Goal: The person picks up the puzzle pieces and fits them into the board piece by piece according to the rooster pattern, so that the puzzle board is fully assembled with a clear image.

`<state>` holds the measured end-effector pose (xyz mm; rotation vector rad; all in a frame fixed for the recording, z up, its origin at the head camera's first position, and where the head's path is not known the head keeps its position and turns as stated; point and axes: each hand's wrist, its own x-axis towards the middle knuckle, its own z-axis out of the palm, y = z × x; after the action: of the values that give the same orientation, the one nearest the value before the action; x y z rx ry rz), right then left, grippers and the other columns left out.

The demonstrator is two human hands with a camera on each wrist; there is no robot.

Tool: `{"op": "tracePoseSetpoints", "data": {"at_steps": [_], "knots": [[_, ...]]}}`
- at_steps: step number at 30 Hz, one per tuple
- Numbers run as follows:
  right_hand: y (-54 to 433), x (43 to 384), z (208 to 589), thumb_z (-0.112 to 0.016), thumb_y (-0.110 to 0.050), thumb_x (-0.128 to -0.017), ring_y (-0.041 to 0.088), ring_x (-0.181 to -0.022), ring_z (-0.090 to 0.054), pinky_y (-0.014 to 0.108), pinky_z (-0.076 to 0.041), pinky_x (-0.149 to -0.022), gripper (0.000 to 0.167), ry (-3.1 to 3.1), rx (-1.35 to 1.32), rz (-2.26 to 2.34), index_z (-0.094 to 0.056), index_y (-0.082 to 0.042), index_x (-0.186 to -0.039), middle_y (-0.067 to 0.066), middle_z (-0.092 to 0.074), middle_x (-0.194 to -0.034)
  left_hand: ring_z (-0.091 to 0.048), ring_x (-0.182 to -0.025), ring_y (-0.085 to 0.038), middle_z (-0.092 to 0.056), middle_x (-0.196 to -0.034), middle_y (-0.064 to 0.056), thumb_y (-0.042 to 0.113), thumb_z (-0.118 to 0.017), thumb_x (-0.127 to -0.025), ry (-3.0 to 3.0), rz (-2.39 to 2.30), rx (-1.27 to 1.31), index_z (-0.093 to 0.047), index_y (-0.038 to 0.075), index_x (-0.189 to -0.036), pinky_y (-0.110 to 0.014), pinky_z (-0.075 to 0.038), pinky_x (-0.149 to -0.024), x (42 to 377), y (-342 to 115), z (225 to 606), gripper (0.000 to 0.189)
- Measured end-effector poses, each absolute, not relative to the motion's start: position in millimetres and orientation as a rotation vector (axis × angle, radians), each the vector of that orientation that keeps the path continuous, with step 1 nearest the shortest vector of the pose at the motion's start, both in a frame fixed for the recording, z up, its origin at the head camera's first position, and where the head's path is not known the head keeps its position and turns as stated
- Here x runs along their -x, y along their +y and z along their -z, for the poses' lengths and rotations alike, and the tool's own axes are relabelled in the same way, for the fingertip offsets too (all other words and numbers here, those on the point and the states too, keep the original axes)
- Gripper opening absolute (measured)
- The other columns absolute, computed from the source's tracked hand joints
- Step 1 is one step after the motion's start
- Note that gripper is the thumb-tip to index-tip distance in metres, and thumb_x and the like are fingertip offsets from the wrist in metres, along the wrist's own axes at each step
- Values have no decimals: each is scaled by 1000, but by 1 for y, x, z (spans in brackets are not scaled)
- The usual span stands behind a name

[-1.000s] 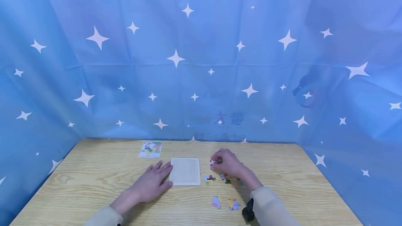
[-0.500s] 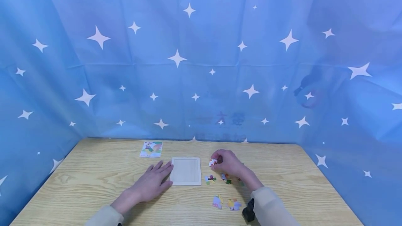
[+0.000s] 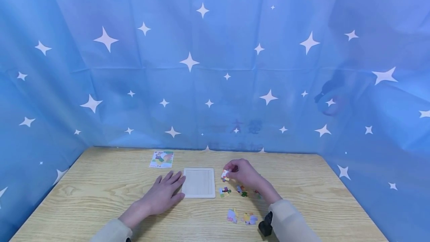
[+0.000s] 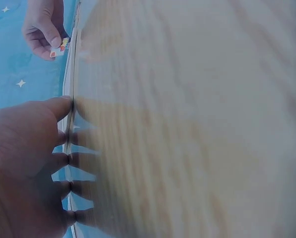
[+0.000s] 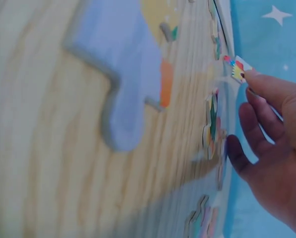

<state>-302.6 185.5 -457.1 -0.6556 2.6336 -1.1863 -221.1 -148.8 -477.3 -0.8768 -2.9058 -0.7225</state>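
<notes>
Puzzle piece [image 3: 224,175] is pinched by the right hand [image 3: 244,174] near three o'clock from the tray [image 3: 198,183], the spread left hand [image 3: 164,195] laid toward nine.

Backdrop [image 3: 215,29]: blue cloth, shading to violet, hung behind the table and extending along its left and right sides; vertical folds and one long horizontal crease [image 3: 114,69] cross it. White four-pointed stars [image 3: 189,62] of mixed sizes are scattered over it. At right, a dark smudge [image 3: 327,87]; lower centre, faint character-like marks [image 3: 255,127], illegible. Table [image 3: 100,197]: pale wood-grained top, its rear edge along the backdrop's foot, rear right corner rounded.
</notes>
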Motion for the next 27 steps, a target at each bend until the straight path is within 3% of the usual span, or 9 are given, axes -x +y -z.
{"op": "tracePoseSetpoints", "data": {"at_steps": [6, 15, 27], "knots": [[179, 303, 451, -69, -12, -100, 16, -83, -59, 33, -52, -70, 9, 2648, 678, 1164, -75, -11, -106, -2, -65, -94, -26, -146, -54, -36, -159, -26, 33, -57, -106, -2976, 743, 832, -46, -2, -152, -77, -20, -109, 220, -147, 471, 59], [158, 305, 445, -68, -12, -100, 15, -79, -60, 32, -51, -69, 12, 2603, 751, 1211, -77, -10, -107, -3, -69, -92, -28, -144, -56, -37, -157, -28, 41, -54, -107, -2927, 761, 867, -47, -1, -152, -79, -20, -107, 224, -149, 479, 62], [114, 311, 452, -71, -10, -98, 10, -78, -61, 28, -52, -67, 8, 2587, 833, 1162, -77, -9, -103, -5, -68, -88, -27, -146, -54, -38, -159, -26, 39, -57, -106, -2943, 746, 833, -48, 1, -152, -78, -20, -109, 228, -151, 486, 61]]}}
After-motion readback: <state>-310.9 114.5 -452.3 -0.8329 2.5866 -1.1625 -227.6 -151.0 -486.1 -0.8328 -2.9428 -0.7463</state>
